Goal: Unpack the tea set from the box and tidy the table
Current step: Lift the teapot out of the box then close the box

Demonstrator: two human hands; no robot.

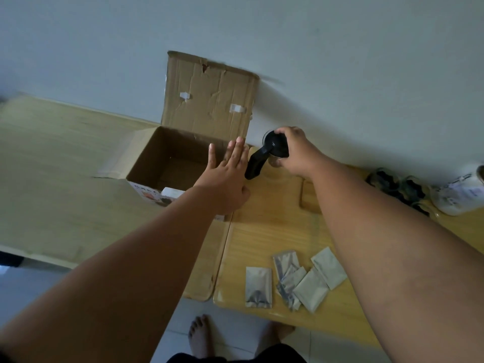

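**Teapot Out, Box Steadied**

Nearest us, foil sachets (296, 279) lie on the bench (262, 231) under our right forearm. Our left hand (227, 174) stretches flat, fingers straight, at the box (167, 158) wall, likely steadying it. Just right of it, our right hand (293, 153) grips the teapot (275, 149) lid from above, probably to stand it there.

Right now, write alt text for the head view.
A person's right hand grips a black-handled teapot by its top, while the left hand is held flat over the rim of an open cardboard box. Foil sachets lie near the wooden table's front edge.
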